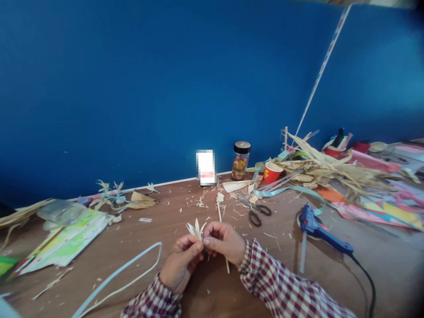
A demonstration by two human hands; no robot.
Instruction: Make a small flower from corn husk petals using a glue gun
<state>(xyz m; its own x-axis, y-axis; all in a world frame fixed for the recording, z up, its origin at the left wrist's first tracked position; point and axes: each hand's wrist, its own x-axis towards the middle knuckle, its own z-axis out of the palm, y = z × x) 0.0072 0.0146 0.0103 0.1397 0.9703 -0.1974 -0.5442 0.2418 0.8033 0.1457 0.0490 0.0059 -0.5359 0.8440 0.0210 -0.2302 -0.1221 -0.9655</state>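
Observation:
My left hand (180,263) and my right hand (223,240) meet over the wooden table (165,247), both pinched round a small pale husk flower (196,229) whose petals stick up between my fingers. A thin stick (220,216) runs under my right hand across the table. Checked red-and-white sleeves cover both wrists.
Black-handled scissors (256,213) lie just beyond my hands. A blue glue gun (319,229) with a black cord sits to the right. A heap of dry husks (331,170), a red cup (272,172), a jar (240,160) and coloured paper crowd the back right. Green sheets (66,240) and a light-blue strip (122,271) lie left.

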